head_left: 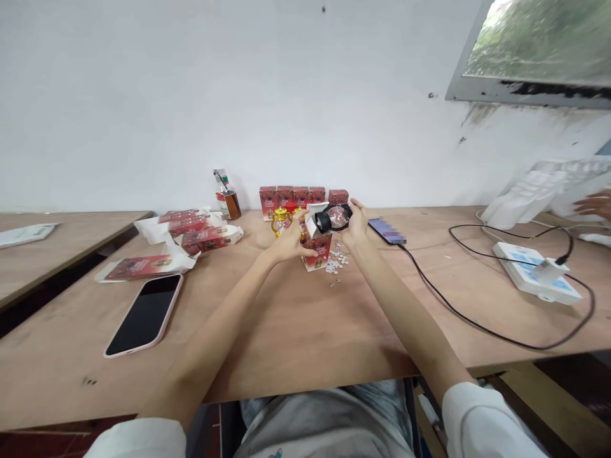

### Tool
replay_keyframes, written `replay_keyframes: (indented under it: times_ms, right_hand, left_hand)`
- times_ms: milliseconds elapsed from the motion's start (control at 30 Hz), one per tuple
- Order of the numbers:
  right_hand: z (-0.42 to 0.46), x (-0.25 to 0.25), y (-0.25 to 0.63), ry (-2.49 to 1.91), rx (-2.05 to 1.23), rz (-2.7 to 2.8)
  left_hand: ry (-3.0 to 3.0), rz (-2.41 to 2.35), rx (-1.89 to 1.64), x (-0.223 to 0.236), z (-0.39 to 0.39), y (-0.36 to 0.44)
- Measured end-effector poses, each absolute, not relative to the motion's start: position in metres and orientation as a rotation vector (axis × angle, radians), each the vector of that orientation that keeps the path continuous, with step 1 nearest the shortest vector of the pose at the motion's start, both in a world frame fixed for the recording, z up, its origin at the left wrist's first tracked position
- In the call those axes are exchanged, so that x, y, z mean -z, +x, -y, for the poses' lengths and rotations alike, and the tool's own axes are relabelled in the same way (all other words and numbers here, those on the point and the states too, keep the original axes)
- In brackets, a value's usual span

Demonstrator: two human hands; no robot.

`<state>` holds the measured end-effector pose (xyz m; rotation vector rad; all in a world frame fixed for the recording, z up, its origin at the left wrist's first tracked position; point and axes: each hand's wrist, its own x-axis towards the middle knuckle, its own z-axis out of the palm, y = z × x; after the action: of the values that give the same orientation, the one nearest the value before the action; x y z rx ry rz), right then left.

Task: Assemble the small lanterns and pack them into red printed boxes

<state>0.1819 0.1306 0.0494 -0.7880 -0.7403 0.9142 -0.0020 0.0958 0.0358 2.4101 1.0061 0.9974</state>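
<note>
My left hand (287,244) grips an upright red printed box (319,250) by its side, and the box's white top flaps stand up. In my right hand (357,228) is a small black lantern (339,217) with a clear globe. It lies tilted on its side above the box's open top, its round black base pointing left. Gold lanterns (280,221) stand just behind my left hand, partly hidden by it. Beside the box, small white discs and bits (338,259) are scattered on the table.
Red boxes (293,194) line the wall. Flattened cartons (143,266), a pink-cased phone (146,315) and a brown bottle (229,202) are at left. At right are a phone (383,229) on a black cable, a power strip (534,270), white plastic (522,191) and another person's hand (594,203).
</note>
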Motion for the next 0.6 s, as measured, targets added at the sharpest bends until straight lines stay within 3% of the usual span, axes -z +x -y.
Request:
replay_keyframes:
  times_ms: [100,267,467,600]
  right_hand:
    - [-0.122,-0.059,0.176,-0.840,-0.968,0.632]
    - [-0.112,-0.065,0.173,-0.973,-0.910,0.920]
    - [-0.098,-0.069,0.173,-1.089,-0.370,1.516]
    - [-0.080,-0.075,0.166,-1.123,-0.214,1.737]
  left_hand:
    - [2.447,-1.061,-0.907,-0.042,-0.091,-0.003]
    - [2.444,-1.207,-0.836,-0.043,-0.090,-0.003]
    - [2.324,-1.155,-0.971,-0.032,-0.097,-0.001]
    - [2.292,-1.159,-0.915,-0.034,-0.096,-0.002]
